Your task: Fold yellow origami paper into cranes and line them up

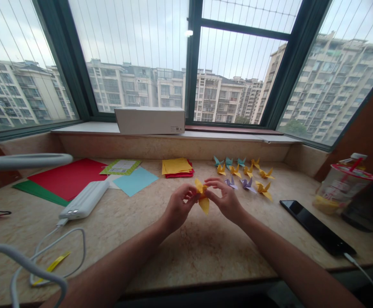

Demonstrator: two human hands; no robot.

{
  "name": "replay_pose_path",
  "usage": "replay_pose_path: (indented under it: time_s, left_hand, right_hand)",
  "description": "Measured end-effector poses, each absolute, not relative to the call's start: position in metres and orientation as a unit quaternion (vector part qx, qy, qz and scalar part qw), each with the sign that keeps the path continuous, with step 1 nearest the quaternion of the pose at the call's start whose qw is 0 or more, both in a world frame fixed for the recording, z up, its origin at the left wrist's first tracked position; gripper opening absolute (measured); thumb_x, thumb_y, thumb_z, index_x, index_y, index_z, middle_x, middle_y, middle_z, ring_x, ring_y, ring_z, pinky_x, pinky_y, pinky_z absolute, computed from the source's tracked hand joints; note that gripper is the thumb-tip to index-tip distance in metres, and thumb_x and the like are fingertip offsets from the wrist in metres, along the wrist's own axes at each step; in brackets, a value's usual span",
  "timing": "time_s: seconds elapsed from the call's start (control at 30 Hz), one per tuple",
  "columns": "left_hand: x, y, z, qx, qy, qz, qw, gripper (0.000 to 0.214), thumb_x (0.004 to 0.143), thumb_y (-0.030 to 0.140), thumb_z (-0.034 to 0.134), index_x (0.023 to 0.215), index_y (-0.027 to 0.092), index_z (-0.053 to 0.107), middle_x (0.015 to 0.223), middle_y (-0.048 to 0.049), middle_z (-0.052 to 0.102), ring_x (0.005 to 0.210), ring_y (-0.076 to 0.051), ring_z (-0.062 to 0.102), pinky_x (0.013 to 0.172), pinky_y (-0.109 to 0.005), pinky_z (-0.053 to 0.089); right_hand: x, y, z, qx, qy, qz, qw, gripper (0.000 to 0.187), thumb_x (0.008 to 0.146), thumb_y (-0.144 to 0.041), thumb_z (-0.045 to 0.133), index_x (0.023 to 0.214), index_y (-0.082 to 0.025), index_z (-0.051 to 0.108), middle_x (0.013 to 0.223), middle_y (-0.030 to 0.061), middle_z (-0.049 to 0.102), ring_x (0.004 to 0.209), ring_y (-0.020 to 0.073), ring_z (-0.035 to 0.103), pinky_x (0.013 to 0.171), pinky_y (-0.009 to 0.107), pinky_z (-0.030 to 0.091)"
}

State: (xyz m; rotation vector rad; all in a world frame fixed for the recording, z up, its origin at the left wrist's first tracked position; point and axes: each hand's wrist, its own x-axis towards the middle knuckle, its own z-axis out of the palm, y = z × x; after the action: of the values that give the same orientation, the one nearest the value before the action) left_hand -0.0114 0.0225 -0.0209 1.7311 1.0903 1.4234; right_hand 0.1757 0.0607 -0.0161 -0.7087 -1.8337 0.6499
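Observation:
A yellow folded paper crane (203, 204) is held over the middle of the counter, between both hands. My left hand (180, 204) pinches its left side with thumb and fingers. On the other side my right hand (224, 200) grips it between thumb and fingers. Part of the crane's body is hidden behind the fingertips. Just beyond my right hand stand several finished paper cranes: teal ones (229, 163) at the back, yellow ones (235, 170) in the middle and at the right, and purple ones (247, 184) nearer me.
Yellow paper sheets (176, 166) lie on red ones behind my hands. To the left are a light blue sheet (136, 181), a red sheet (69, 177) and a white power bank (85, 199) with its cable. A black phone (316, 226) and a plastic cup (342, 188) are at the right.

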Motion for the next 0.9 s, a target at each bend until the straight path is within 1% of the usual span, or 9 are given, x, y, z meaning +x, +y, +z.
replay_pose_path:
  time_s: [0.1, 0.17, 0.27, 0.43, 0.5, 0.6, 0.7, 0.8, 0.9]
  left_hand:
    - [-0.012, 0.024, -0.023, 0.638, 0.4, 0.554, 0.355, 0.023, 0.083, 0.039, 0.066, 0.086, 0.017, 0.061, 0.078, -0.003, 0.066, 0.072, -0.017, 0.064, 0.069, -0.029, 0.05]
    - [-0.013, 0.025, -0.024, 0.619, 0.388, 0.562, 0.388, 0.023, 0.083, 0.04, 0.066, 0.088, 0.018, 0.059, 0.076, -0.0024, 0.066, 0.073, -0.017, 0.064, 0.07, -0.029, 0.05]
    - [-0.013, 0.028, -0.024, 0.588, 0.373, 0.578, 0.425, 0.024, 0.083, 0.04, 0.066, 0.087, 0.018, 0.058, 0.076, -0.0014, 0.065, 0.072, -0.016, 0.064, 0.07, -0.029, 0.051]
    - [-0.01, 0.025, -0.017, 0.55, 0.375, 0.593, 0.453, 0.03, 0.079, 0.043, 0.07, 0.086, 0.016, 0.057, 0.084, -0.0019, 0.063, 0.072, -0.014, 0.063, 0.07, -0.029, 0.053]
    - [-0.008, 0.021, -0.013, 0.528, 0.397, 0.579, 0.478, 0.036, 0.078, 0.047, 0.07, 0.088, 0.016, 0.056, 0.084, -0.0024, 0.063, 0.07, -0.014, 0.063, 0.069, -0.031, 0.055]
    - [-0.005, 0.015, -0.01, 0.519, 0.422, 0.508, 0.542, 0.044, 0.08, 0.056, 0.063, 0.087, 0.013, 0.059, 0.079, -0.0047, 0.064, 0.066, -0.015, 0.063, 0.07, -0.034, 0.055]
    - [-0.003, 0.011, -0.01, 0.543, 0.392, 0.455, 0.587, 0.047, 0.08, 0.056, 0.064, 0.091, 0.01, 0.064, 0.081, -0.0081, 0.067, 0.071, -0.016, 0.065, 0.075, -0.034, 0.054]
    - [-0.004, 0.012, -0.011, 0.551, 0.37, 0.476, 0.577, 0.044, 0.077, 0.051, 0.07, 0.094, 0.01, 0.066, 0.081, -0.0076, 0.068, 0.072, -0.017, 0.065, 0.075, -0.033, 0.053]
    - [-0.006, 0.014, -0.011, 0.567, 0.382, 0.481, 0.548, 0.042, 0.078, 0.051, 0.069, 0.09, 0.011, 0.066, 0.074, -0.0056, 0.067, 0.067, -0.016, 0.063, 0.069, -0.031, 0.053]
  right_hand:
    - [0.174, 0.06, -0.017, -0.286, -0.754, 0.275, 0.523, 0.012, 0.087, -0.033, 0.065, 0.088, -0.022, 0.068, 0.104, 0.0065, 0.065, 0.101, 0.021, 0.061, 0.093, 0.038, 0.045]
    - [0.173, 0.06, -0.016, -0.291, -0.748, 0.273, 0.531, 0.011, 0.087, -0.033, 0.065, 0.085, -0.022, 0.066, 0.102, 0.0061, 0.066, 0.099, 0.0206, 0.061, 0.091, 0.037, 0.045]
    - [0.174, 0.061, -0.016, -0.299, -0.743, 0.266, 0.536, 0.012, 0.087, -0.033, 0.065, 0.085, -0.022, 0.066, 0.101, 0.006, 0.066, 0.096, 0.0206, 0.061, 0.087, 0.037, 0.046]
    - [0.173, 0.06, -0.017, -0.297, -0.742, 0.261, 0.541, 0.013, 0.088, -0.035, 0.064, 0.086, -0.022, 0.066, 0.1, 0.0058, 0.067, 0.094, 0.0205, 0.061, 0.085, 0.036, 0.047]
    - [0.172, 0.058, -0.017, -0.294, -0.74, 0.249, 0.551, 0.013, 0.087, -0.034, 0.064, 0.085, -0.022, 0.066, 0.098, 0.0056, 0.066, 0.094, 0.0204, 0.062, 0.085, 0.037, 0.047]
    - [0.171, 0.056, -0.017, -0.299, -0.731, 0.208, 0.577, 0.013, 0.086, -0.034, 0.067, 0.08, -0.022, 0.065, 0.097, 0.0053, 0.064, 0.093, 0.0206, 0.061, 0.087, 0.038, 0.047]
    - [0.171, 0.053, -0.016, -0.301, -0.737, 0.193, 0.573, 0.015, 0.084, -0.034, 0.068, 0.077, -0.022, 0.065, 0.102, 0.0064, 0.061, 0.096, 0.0216, 0.06, 0.088, 0.039, 0.047]
    - [0.172, 0.053, -0.014, -0.288, -0.757, 0.212, 0.547, 0.014, 0.087, -0.036, 0.063, 0.085, -0.022, 0.068, 0.107, 0.0081, 0.06, 0.103, 0.0231, 0.058, 0.092, 0.04, 0.046]
    - [0.176, 0.056, -0.012, -0.296, -0.739, 0.248, 0.552, 0.022, 0.094, -0.037, 0.051, 0.101, -0.023, 0.067, 0.112, 0.0089, 0.061, 0.105, 0.0229, 0.059, 0.092, 0.041, 0.046]
